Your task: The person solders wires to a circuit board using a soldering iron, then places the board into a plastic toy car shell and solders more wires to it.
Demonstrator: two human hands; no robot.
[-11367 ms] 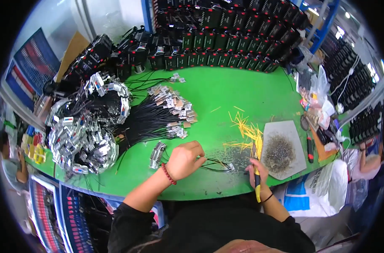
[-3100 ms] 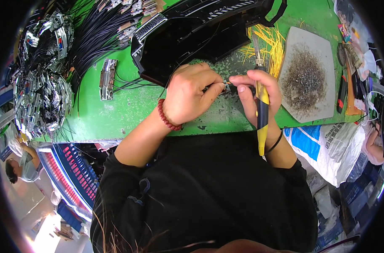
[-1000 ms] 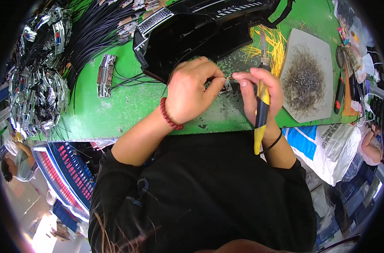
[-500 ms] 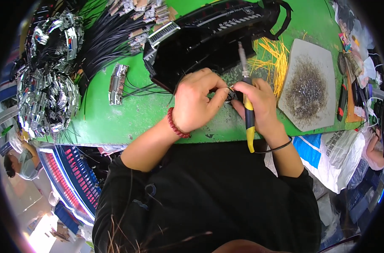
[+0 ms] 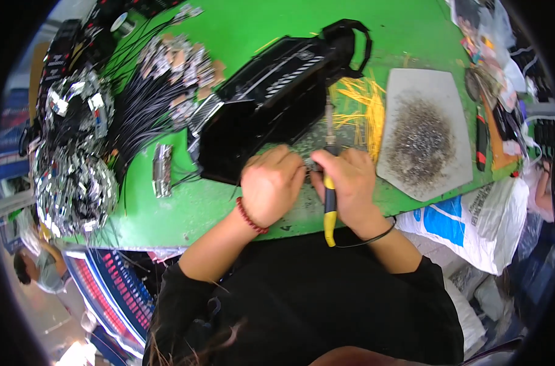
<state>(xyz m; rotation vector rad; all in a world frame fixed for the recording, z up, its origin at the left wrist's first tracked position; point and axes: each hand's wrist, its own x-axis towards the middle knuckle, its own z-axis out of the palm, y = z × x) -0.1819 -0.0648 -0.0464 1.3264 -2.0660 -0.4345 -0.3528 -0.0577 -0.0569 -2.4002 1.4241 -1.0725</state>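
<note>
My right hand (image 5: 349,186) is closed round a soldering iron (image 5: 330,210) with a yellow and black handle, its metal tip turned away from me. Against the iron hand, my left hand (image 5: 270,186) is closed too, with its fingertips at a small dark part (image 5: 311,163) between the hands. Fingers hide most of that part, and I cannot make out its kind. Just beyond both hands lies a black plastic housing (image 5: 229,143), tilted across the table with a loop-shaped end at the far right. Thin black wires run from near my left hand to a silver-wrapped piece (image 5: 161,171).
Yellow thin strips (image 5: 372,113) lie beside a grey board (image 5: 457,91) covered with dark crumbs. Black wires with silver ends (image 5: 168,73) and heaped silver bundles (image 5: 76,189) fill the left of the green table (image 5: 277,18). A red-and-black tool (image 5: 481,143) lies far right.
The whole view has shifted, so the table things sit further left and lower. Both hands stay together, the right still holding the soldering iron.
</note>
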